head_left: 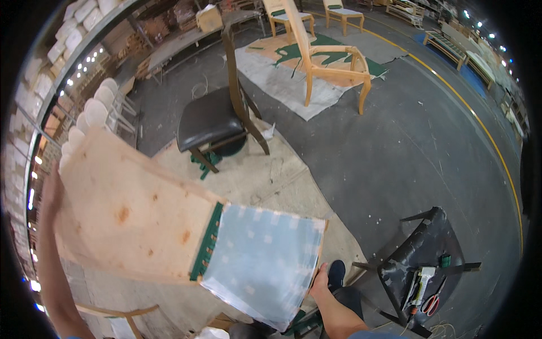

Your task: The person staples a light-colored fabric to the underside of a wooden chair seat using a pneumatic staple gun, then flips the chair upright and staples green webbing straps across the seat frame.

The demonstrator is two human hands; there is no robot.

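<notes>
Pretty big, dim workshop: dark grey floor (389, 152), a tall rack stacked with white bundles (68, 37) around 10 o'clock, and a long desk (169, 53) out at 11. The biggest thing up close is a chair, bare wooden back (141, 198) at 9 o'clock, pale blue patterned seat (265, 248) at 6, green strip (208, 243) across the join. Its long axis runs from just past 9 to just past 3, with a hand at each end. So from the right hand (319, 282) the chair stretches off toward 10, and from the left hand (52, 186) toward 4. The right is nearer the seat, fingers wrapped on its rim, tips out of sight. The left sits against the back's outer edge, but it's too dim to tell how closed those fingers are. A torn black seat (418, 243) lies at 4. For containers I only spot a brown box (209, 18) on the desk, can't see inside. Smallest bits: a stapler-looking tool (422, 282) and red-handled scissors (431, 305) on the black seat.
</notes>
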